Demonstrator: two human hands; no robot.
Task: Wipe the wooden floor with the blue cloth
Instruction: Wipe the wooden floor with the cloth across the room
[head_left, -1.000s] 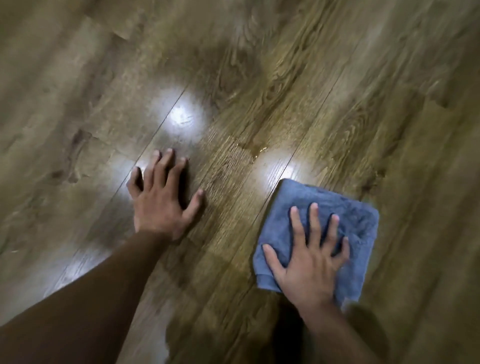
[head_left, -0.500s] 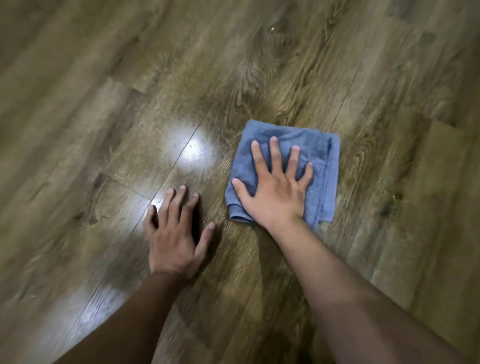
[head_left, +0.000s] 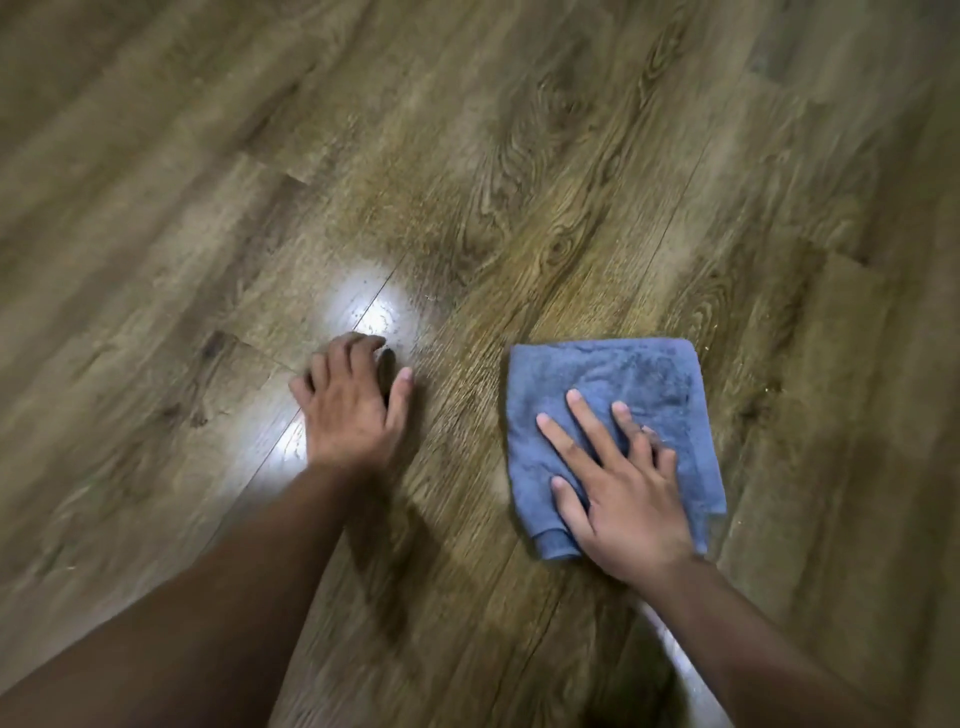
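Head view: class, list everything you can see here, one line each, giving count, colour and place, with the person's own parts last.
floor: one, brown wood planks, fills the view
glare: one bright white patch on the floor, just beyond the left hand
cloth: one, blue, folded, flat on the floor at right
left hand: one, resting on the bare floor at centre left, apart from the cloth
right hand: one, fingers spread straight, pressing on the cloth's near part
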